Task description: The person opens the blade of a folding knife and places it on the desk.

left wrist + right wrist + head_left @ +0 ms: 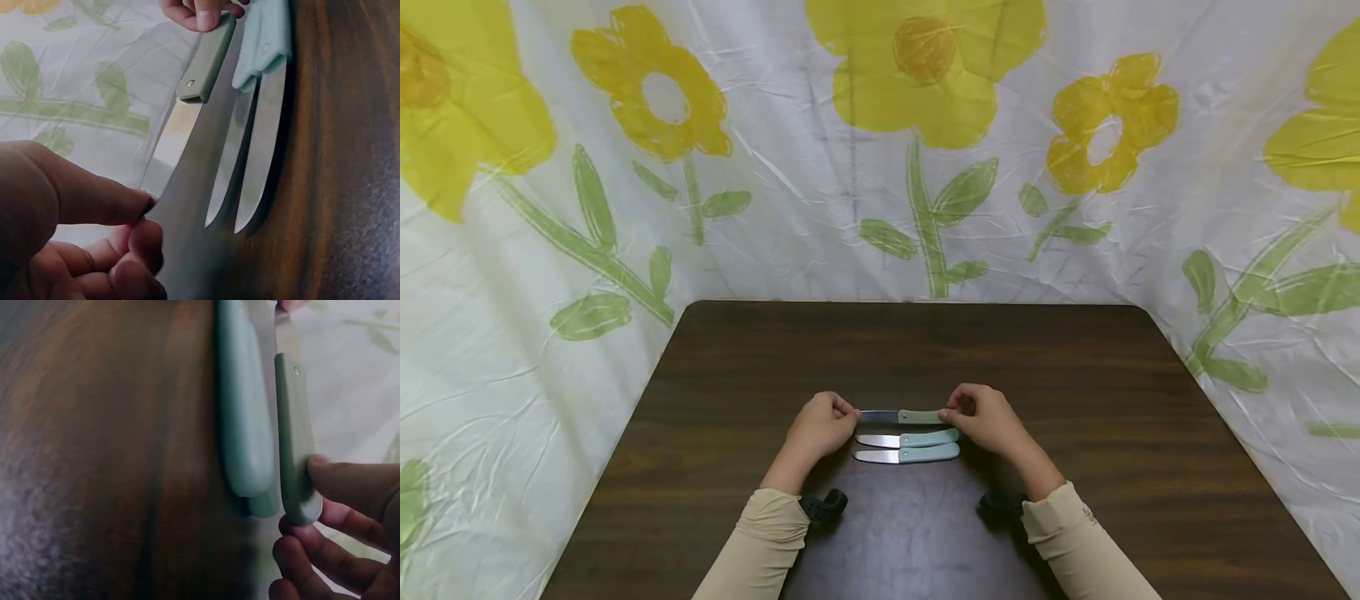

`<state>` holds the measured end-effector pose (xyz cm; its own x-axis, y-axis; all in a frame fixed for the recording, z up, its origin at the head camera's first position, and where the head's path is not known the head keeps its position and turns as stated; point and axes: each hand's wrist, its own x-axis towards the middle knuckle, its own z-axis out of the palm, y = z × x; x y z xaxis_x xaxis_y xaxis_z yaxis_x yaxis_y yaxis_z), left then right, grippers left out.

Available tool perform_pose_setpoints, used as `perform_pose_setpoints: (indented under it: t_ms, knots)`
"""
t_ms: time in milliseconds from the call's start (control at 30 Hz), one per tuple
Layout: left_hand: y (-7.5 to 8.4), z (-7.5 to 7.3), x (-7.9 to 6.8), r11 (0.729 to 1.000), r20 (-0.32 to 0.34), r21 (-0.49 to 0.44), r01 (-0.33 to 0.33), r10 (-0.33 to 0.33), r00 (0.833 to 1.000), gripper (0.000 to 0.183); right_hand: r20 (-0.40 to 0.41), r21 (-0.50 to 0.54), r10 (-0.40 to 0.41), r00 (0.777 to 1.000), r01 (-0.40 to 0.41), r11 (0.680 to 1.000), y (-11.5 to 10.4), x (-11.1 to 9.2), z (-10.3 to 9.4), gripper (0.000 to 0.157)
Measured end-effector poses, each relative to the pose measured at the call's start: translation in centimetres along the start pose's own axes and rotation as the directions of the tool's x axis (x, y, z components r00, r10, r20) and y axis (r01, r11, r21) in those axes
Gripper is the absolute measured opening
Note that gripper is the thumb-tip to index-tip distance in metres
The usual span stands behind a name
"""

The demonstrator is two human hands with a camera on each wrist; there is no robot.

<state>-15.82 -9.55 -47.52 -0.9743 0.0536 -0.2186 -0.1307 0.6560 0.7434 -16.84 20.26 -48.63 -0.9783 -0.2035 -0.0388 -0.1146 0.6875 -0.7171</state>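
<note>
A knife with an olive-green handle (919, 417) lies crosswise between the two hands, blade to the left. My left hand (824, 425) pinches the tip of its blade (172, 147) between thumb and fingers. At the other end, my right hand (988, 417) grips the butt of the green handle (297, 444) with thumb and fingers. Two knives with light teal handles lie just nearer, side by side and roughly parallel: the middle knife (928, 437) and the nearest knife (928, 452). Their blades also point left.
The dark wood-grain table (737, 350) extends around the knives on all sides. Behind and beside it hangs a white cloth (790, 208) printed with yellow flowers. A black band with a camera (826, 506) sits on the left wrist, another camera (1002, 506) on the right.
</note>
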Motion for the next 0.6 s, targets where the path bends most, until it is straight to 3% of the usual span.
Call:
perform_pose_setpoints:
  t_ms: [333,600]
  knots:
    - [0.1,0.7,0.3,0.989,0.018,0.142,0.031,-0.034,0.999,0.019,0.001,-0.084,-0.003,1.000,0.004,0.996,0.0,0.2,0.5,0.012]
    - [0.2,1.4,0.4,0.977,-0.057,0.200,0.073,-0.063,0.996,0.024,0.004,-0.113,-0.015,1.000,0.016,0.993,0.2,0.3,0.8,0.013]
